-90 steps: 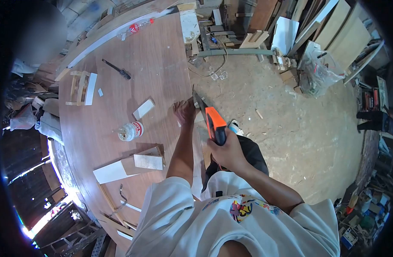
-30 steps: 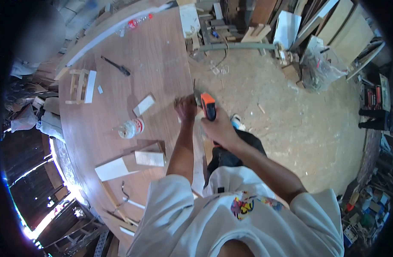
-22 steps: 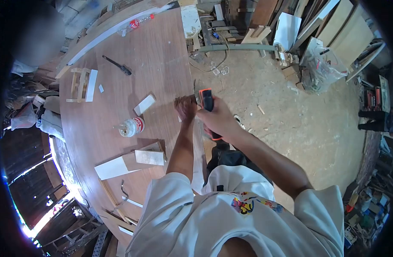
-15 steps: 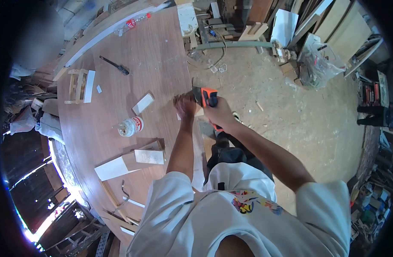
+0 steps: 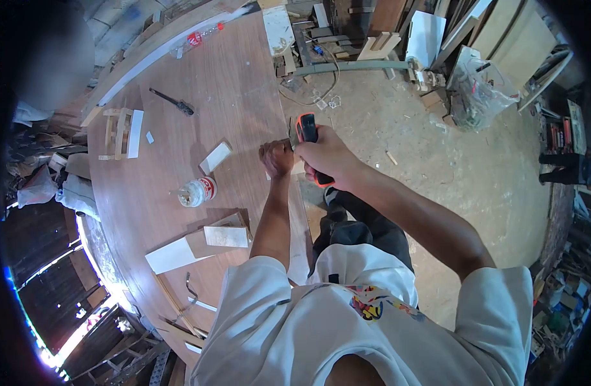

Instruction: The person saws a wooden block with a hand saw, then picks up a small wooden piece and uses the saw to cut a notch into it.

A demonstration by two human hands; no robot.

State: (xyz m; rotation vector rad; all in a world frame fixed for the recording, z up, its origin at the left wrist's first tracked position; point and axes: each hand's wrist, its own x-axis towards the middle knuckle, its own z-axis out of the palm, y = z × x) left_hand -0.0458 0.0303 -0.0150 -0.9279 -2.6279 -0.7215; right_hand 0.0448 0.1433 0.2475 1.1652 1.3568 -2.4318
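My right hand (image 5: 329, 157) is closed around the orange and black handle of a hand saw (image 5: 306, 127), just past the table's right edge. The saw's blade is mostly hidden beneath the handle and my hands. Close beside it, my left hand (image 5: 277, 158) presses down with curled fingers at the table edge, on a pale piece of wood (image 5: 299, 168). Only small parts of that piece show around my hands. Whether the blade touches the wood I cannot make out.
On the wooden table (image 5: 225, 83) are a plastic bottle (image 5: 197, 192), a white block (image 5: 215, 157), larger white-faced boards (image 5: 176, 255), a dark slim tool (image 5: 172, 101) and a small wooden frame (image 5: 120, 134). A clear bag (image 5: 482, 96) stands on the floor near leaning boards.
My right hand and the saw handle have shifted slightly away from my body, and the handle's angle has changed. My left hand stays on the wood at the table edge.
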